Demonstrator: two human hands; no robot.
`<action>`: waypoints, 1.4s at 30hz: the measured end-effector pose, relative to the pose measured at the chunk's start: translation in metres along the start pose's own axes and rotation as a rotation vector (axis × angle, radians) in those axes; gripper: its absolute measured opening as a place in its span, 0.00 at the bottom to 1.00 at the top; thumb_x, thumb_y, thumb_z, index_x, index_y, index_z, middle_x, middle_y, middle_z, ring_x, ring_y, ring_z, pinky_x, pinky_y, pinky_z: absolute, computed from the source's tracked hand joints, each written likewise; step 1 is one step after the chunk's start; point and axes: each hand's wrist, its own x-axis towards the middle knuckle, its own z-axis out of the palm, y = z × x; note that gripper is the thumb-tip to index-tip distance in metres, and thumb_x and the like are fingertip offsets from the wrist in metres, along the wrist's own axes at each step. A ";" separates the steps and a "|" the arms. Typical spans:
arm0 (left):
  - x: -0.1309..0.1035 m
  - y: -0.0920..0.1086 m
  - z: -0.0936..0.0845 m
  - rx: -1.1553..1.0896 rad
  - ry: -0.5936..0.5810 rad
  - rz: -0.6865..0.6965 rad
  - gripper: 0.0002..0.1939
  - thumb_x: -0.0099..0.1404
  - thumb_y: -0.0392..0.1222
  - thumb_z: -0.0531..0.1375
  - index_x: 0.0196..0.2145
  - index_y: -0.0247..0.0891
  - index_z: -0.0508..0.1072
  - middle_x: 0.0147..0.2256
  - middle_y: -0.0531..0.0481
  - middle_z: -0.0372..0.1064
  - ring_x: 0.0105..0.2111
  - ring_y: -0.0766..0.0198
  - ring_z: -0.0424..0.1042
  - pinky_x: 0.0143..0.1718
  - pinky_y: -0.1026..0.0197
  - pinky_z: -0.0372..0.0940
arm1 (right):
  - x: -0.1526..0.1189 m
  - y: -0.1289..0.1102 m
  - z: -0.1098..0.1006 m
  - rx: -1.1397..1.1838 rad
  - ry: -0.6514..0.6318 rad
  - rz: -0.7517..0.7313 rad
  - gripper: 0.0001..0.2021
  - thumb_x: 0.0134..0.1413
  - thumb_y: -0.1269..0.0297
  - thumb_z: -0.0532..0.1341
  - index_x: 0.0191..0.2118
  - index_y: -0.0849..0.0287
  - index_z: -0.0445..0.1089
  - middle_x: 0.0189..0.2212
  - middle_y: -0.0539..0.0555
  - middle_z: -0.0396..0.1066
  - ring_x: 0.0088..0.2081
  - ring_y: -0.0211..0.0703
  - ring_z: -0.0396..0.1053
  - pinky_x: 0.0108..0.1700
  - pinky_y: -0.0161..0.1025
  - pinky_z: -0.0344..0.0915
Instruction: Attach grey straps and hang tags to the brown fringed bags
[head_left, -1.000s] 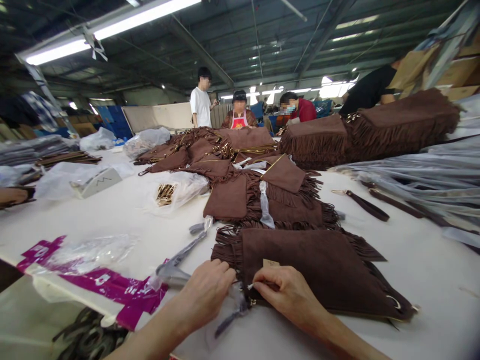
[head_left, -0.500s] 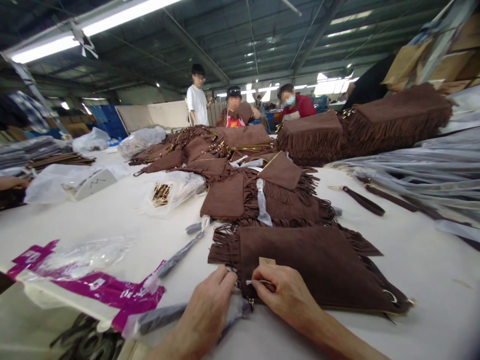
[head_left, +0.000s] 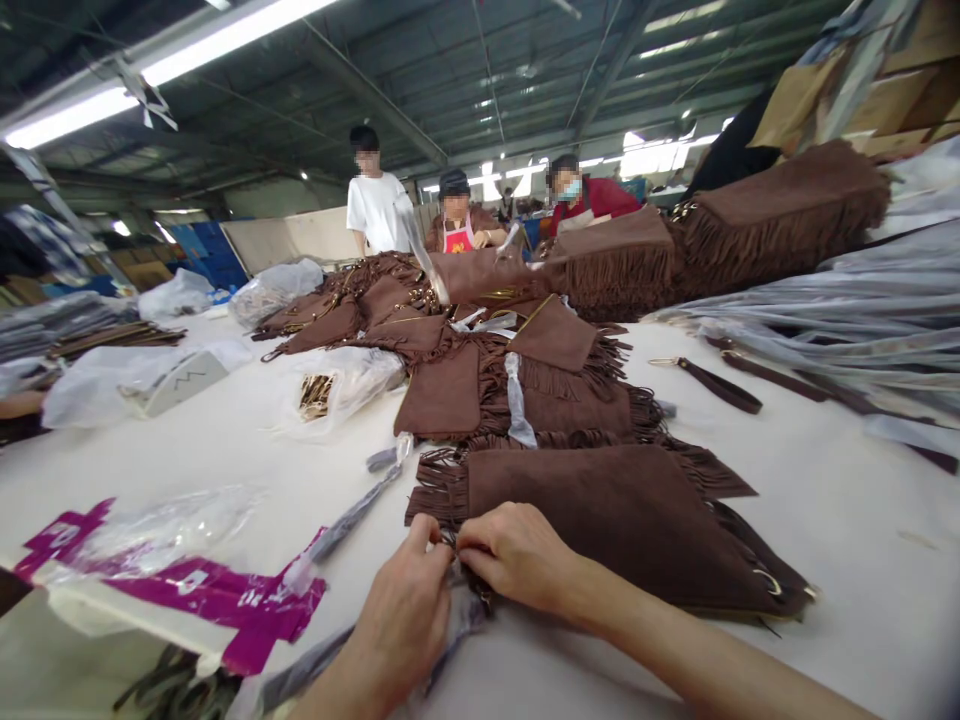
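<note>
A brown suede-like fringed bag lies flat before me, with a gold ring at its right corner. At its near left corner both my hands meet, fingertips almost touching. My left hand is closed in a pinch beside the fringe, and a small white bit shows at its fingertips. My right hand pinches at the bag's edge; its fingers cover the tag and most of the thin string they held. A plastic-wrapped strap runs beneath my left wrist.
More fringed bags lie piled beyond, with tall stacks at the right. A plastic bag of small pieces, purple-printed plastic and a wrist strap lie about. Several people are across the table.
My right hand has moved left to the bag's corner, against my left fingertips. The tag and its string have gone from sight. Across the table, a plastic-wrapped strip is now raised.
</note>
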 end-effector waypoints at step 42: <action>-0.016 -0.007 0.026 -0.105 0.217 -0.044 0.14 0.63 0.27 0.48 0.36 0.41 0.70 0.40 0.45 0.67 0.41 0.59 0.70 0.42 0.59 0.69 | 0.011 0.009 0.011 0.059 -0.003 -0.222 0.07 0.57 0.70 0.60 0.33 0.53 0.74 0.29 0.47 0.75 0.30 0.38 0.69 0.26 0.38 0.46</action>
